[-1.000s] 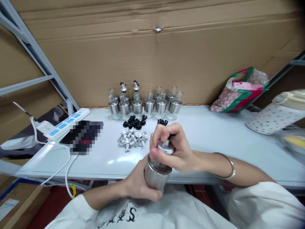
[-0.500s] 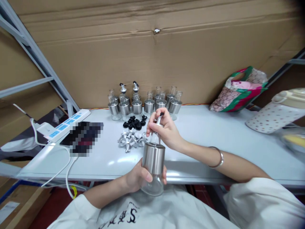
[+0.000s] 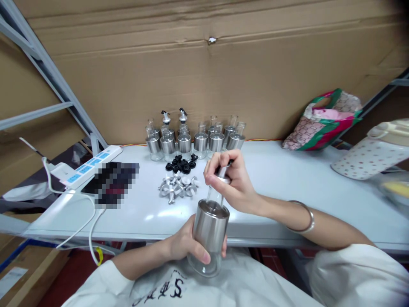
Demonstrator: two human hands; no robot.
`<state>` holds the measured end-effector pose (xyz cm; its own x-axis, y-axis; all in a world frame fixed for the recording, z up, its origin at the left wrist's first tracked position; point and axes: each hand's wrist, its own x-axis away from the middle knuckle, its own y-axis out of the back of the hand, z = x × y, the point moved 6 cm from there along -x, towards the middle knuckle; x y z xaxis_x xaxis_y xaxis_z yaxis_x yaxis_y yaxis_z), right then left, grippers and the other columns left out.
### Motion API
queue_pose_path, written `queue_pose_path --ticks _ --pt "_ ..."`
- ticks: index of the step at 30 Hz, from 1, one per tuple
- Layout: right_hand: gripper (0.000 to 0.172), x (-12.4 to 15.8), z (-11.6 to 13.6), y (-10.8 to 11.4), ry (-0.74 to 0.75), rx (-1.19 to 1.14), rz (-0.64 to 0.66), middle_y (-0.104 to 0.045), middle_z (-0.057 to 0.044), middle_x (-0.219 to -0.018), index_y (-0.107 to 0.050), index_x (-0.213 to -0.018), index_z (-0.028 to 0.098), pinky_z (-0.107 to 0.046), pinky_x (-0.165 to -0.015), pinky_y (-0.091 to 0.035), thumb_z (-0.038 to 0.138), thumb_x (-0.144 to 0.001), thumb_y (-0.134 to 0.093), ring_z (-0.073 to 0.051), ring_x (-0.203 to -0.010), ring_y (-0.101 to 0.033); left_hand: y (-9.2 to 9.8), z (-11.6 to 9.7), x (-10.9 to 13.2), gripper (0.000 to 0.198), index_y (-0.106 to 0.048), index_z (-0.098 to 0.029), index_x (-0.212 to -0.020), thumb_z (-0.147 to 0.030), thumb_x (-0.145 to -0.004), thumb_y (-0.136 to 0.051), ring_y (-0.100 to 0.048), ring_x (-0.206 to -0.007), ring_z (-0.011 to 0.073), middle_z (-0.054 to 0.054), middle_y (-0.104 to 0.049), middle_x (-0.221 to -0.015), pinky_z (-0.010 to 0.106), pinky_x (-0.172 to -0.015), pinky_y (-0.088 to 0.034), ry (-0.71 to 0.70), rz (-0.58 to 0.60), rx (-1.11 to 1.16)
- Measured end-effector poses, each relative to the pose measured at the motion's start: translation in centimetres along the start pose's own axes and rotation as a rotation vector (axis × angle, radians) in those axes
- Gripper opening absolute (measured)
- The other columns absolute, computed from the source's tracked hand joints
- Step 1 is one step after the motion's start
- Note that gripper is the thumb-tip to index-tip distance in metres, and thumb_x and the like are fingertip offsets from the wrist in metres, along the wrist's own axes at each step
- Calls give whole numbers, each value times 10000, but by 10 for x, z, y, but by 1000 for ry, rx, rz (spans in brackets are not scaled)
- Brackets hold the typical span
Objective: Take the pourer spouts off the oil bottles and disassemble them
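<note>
My left hand (image 3: 191, 245) is wrapped round the lower part of a glass bottle with a steel sleeve (image 3: 211, 226), held tilted above my lap at the table's front edge. At the bottle's neck, my right hand (image 3: 234, 181) is closed on a silver and black pourer spout (image 3: 223, 174); the fingers cover much of it. Whether the spout is fully seated in the neck I cannot tell. Beyond my hands lie a heap of silver spout parts (image 3: 177, 187) and a pile of black stoppers (image 3: 182, 164).
Several steel-sleeved bottles (image 3: 184, 143) stand in rows at the back, two with spouts on. A power strip (image 3: 92, 166) and a partly blurred dark device (image 3: 108, 183) lie left, with white cables. Right are a patterned bag (image 3: 322, 123) and a dotted jug (image 3: 367, 153). Cardboard (image 3: 204, 85) walls the back.
The bottle has moved slightly down and towards me, tilting more to the right at its top. My right hand has shifted right and down with the spout, its fingers curled more tightly.
</note>
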<state>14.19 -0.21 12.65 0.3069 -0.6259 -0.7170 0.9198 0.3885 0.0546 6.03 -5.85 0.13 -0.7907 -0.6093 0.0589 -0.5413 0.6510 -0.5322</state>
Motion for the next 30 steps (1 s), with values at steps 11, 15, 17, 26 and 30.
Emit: queue_pose_path --ticks 11,15,17,26,30 --pt "366 9 -35 1 -731 -544 -383 -560 87 -654 -371 -827 223 -210 -581 -462 367 -750 -698 -60 -552 -535 1 -5 -2 460 -643 -92 -784 -305 -418 -824 -588 -653 166 66 -653 -719 258 -622 -449 -25 -153 -48" --pt "386 9 -36 -3 -696 -561 -416 -572 78 -679 -387 -825 217 -201 -552 -463 421 -744 -705 -60 -560 -536 0 -7 -1 497 -626 -95 -816 -311 -425 -844 -585 -672 158 64 -652 -741 253 -633 -448 -24 -200 -117" --pt "407 7 -35 1 -647 -528 -419 -578 78 -678 -368 -820 224 -197 -539 -453 419 -736 -715 -68 -575 -545 -1 -8 1 504 -621 -89 -805 -353 -435 -840 -576 -669 156 65 -643 -737 254 -628 -442 -24 -201 -121" --pt "410 -11 17 20 -280 -74 99 -608 40 -776 -330 -784 229 -200 -463 -381 249 -739 -737 -49 -501 -466 -10 -32 6 780 -476 -138 -1137 -471 -515 -809 -552 -776 194 60 -600 -871 322 -715 -443 -151 -303 -392" --pt "406 -22 35 30 -126 205 116 -581 18 -800 -356 -781 230 -231 -535 -432 244 -716 -756 -90 -621 -524 -18 -70 -1 712 -369 -182 -1262 -569 -728 -636 -545 -1020 260 109 -574 -1117 385 -886 -436 -227 -321 -652"
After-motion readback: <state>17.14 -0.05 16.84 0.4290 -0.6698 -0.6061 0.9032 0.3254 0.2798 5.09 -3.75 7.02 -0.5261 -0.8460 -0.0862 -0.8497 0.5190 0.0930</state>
